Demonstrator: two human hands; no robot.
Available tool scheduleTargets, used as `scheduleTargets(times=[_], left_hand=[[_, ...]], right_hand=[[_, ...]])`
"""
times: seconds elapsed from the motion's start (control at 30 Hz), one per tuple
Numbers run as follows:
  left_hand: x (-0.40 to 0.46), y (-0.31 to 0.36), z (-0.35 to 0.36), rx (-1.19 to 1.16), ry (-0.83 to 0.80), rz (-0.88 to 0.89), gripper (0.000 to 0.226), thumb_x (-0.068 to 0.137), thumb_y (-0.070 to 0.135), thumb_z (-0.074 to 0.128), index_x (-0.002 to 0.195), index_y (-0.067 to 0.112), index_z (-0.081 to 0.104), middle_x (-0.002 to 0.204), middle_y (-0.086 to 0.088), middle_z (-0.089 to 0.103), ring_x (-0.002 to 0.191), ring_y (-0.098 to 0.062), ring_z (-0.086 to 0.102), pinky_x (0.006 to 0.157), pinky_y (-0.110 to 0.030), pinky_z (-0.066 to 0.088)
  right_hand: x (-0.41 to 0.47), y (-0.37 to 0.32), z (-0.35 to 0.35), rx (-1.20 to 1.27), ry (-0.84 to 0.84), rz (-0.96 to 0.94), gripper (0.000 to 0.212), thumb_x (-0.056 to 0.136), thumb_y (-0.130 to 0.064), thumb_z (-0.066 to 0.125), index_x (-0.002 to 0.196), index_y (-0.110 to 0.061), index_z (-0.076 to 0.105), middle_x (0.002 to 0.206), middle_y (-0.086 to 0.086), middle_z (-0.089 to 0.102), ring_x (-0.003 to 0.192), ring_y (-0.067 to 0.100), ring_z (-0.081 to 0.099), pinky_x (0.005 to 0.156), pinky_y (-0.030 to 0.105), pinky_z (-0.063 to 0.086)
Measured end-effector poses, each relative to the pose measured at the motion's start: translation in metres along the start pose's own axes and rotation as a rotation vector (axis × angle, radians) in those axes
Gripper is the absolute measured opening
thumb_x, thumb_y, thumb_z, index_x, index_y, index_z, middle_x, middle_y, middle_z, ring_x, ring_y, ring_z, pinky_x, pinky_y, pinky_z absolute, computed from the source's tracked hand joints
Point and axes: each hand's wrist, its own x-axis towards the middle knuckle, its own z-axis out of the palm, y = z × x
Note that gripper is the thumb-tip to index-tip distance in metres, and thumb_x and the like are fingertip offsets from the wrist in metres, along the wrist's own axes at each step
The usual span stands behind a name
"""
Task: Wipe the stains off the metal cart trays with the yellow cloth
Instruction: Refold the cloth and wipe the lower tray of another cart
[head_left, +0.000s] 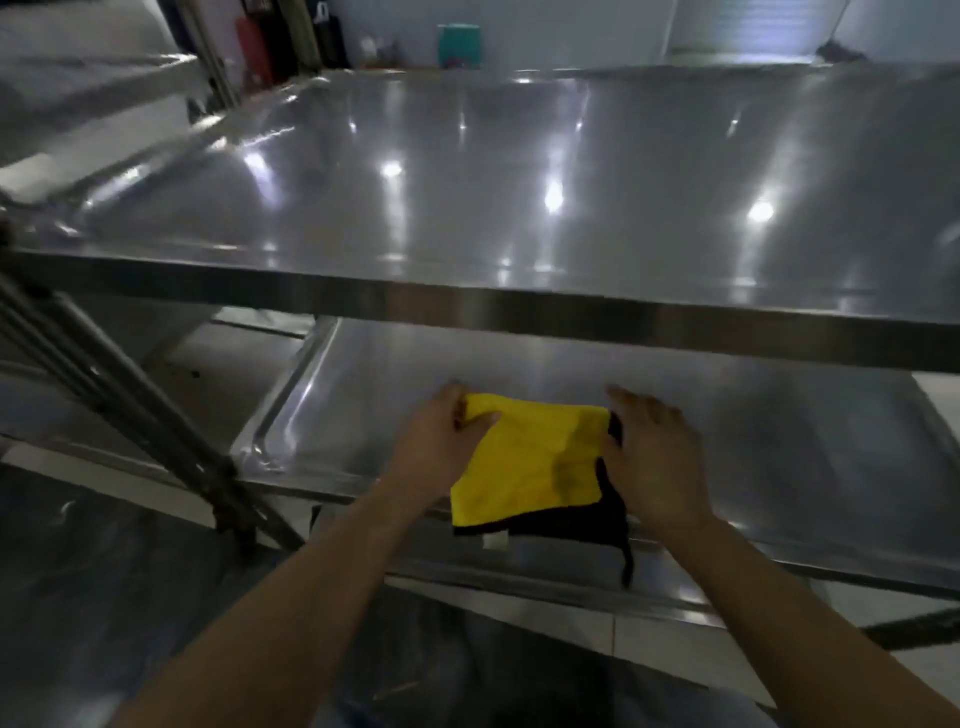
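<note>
Your left hand (441, 441) pinches far-left corner of yellow cloth (524, 462); right hand (654, 457), fingers straight, touches its right edge. Cloth lies on lower tray (363, 395), overhanging near rim, beneath upper tray (519, 182).

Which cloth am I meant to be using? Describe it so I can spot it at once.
Find the metal cart and look below its shiny top tray to the lower tray. At its near edge, between the left hand and right hand, lies the yellow cloth, the only bright thing there, black underneath.
</note>
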Motion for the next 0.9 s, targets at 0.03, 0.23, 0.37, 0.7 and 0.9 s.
scheduleTargets(times=[0.03,0.23,0.37,0.7,0.9], left_hand=[[0.009,-0.009,0.009,0.007,0.054,0.029,0.026,0.087,0.039,0.065,0.101,0.020,0.057,0.077,0.008,0.052,0.075,-0.014,0.050,0.062,-0.027,0.032],[0.024,-0.066,0.024,0.201,0.157,0.077,0.049,0.097,0.036,0.049,0.140,0.013,0.047,0.141,-0.012,0.051,0.129,-0.029,0.046,0.108,-0.035,0.030],[0.015,-0.102,0.006,0.573,0.146,0.004,0.044,0.097,0.044,0.036,0.128,0.019,0.053,0.133,-0.006,0.055,0.122,-0.029,0.049,0.104,-0.046,0.036],[0.016,-0.116,0.012,0.622,0.146,0.017,0.047,0.093,0.053,0.031,0.126,0.023,0.047,0.133,-0.006,0.047,0.124,-0.029,0.042,0.106,-0.050,0.032],[0.024,-0.118,0.010,0.599,0.213,0.065,0.037,0.097,0.037,0.030,0.114,0.016,0.056,0.124,-0.008,0.055,0.119,-0.032,0.047,0.102,-0.048,0.033]], right_hand=[[0.004,-0.003,0.013,-0.058,0.015,-0.090,0.049,0.094,-0.033,0.050,0.141,-0.021,0.043,0.141,0.011,0.049,0.123,0.032,0.048,0.102,0.043,0.037],[0.003,-0.035,0.090,-0.116,-0.281,-0.304,0.058,0.090,-0.069,0.019,0.143,-0.054,0.001,0.161,-0.005,0.003,0.146,0.033,0.000,0.109,0.066,-0.004],[0.004,-0.027,0.099,-0.197,-0.325,-0.286,0.065,0.077,-0.082,0.003,0.138,-0.061,-0.003,0.160,-0.011,-0.009,0.146,0.028,-0.012,0.104,0.072,-0.011],[0.056,0.034,0.084,-0.273,-0.239,0.164,0.097,0.048,-0.099,-0.009,0.138,-0.062,-0.005,0.159,-0.010,-0.013,0.146,0.032,-0.013,0.102,0.075,-0.005],[0.093,-0.076,0.140,-0.242,-0.317,-0.129,0.089,0.055,-0.096,-0.001,0.138,-0.062,-0.004,0.159,-0.010,-0.015,0.145,0.033,-0.017,0.098,0.075,-0.012]])
